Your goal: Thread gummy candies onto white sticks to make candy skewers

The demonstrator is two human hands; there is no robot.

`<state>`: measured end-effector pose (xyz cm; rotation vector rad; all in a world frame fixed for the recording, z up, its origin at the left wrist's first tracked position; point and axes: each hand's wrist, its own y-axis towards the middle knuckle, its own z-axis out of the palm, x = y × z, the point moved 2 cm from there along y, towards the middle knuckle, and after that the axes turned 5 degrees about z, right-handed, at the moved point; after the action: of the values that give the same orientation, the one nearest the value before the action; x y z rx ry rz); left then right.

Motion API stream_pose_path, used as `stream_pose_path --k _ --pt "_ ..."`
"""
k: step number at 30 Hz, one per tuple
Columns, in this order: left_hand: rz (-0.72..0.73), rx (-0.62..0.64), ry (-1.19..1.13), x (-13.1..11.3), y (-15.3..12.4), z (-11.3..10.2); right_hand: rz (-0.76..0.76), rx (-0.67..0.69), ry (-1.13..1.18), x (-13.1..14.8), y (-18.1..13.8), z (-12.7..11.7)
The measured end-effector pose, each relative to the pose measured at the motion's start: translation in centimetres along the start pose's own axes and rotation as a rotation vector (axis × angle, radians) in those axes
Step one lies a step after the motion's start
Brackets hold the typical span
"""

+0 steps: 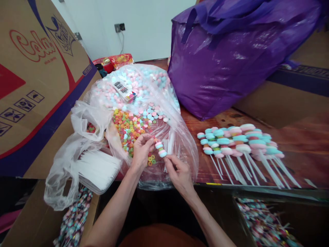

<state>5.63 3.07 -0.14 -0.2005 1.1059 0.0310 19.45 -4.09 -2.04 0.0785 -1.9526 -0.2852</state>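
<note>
Candy skewer [160, 149]: white stick w/ pink, blue & white discs stacked on it. It's held tilted, tip up-left, just over the front of the clear plastic bag [181, 145], btwn both hands. Left hand [141, 152] has its fingertips pinched together at the upper tip of the stick, next to the top disc. Right hand [180, 174] pinches the bare lower end, thumb & forefinger closed on it. Both forearms come in from the bottom edge.

Inside the bag, under the hands, is a heap of multi-colour ring candies [128, 128], a few loose ones by the left hand. Behind them pink/blue/white disc candies [144, 85] fill the back part, w/ a small printed packet [125, 92] lying on top. The bag sits on the table [305, 144], brown wood-look top.

Left of the bag, at the table edge, is a bundle of white sticks [99, 169] in thin plastic. Right of the bag, apart from it, lies a pile of finished skewers [236, 142], candy ends toward the back, sticks fanned out front-right. Behind those stands a big purple bag [239, 61]. Far left is a cardboard box [33, 79] w/ red & blue print.

Below the table edge, lower right, is an open box of wrapped skewers [264, 223]. More wrapped ones [74, 219] are lower left.
</note>
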Motion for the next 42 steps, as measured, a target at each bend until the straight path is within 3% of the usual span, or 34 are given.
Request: stream_pose_path --k 14,22,27,35,42 --pt "-0.038 0.049 0.082 0.5 0.0 -1.4 0.006 0.036 -0.014 0.0 0.0 0.1" --pt "-0.008 0.14 0.135 0.1 0.2 -1.5 -0.002 0.09 -0.047 0.0 0.1 0.1" --pt "-0.045 0.068 0.107 0.5 0.5 -1.4 0.009 0.058 -0.058 -0.1 0.0 0.1" --pt "-0.166 0.12 0.112 0.4 -0.8 -0.5 -0.042 -0.016 -0.147 0.2 -0.1 -0.2" --pt "-0.081 0.157 0.147 0.2 -1.6 1.7 -0.078 -0.111 -0.208 0.4 -0.3 -0.1"
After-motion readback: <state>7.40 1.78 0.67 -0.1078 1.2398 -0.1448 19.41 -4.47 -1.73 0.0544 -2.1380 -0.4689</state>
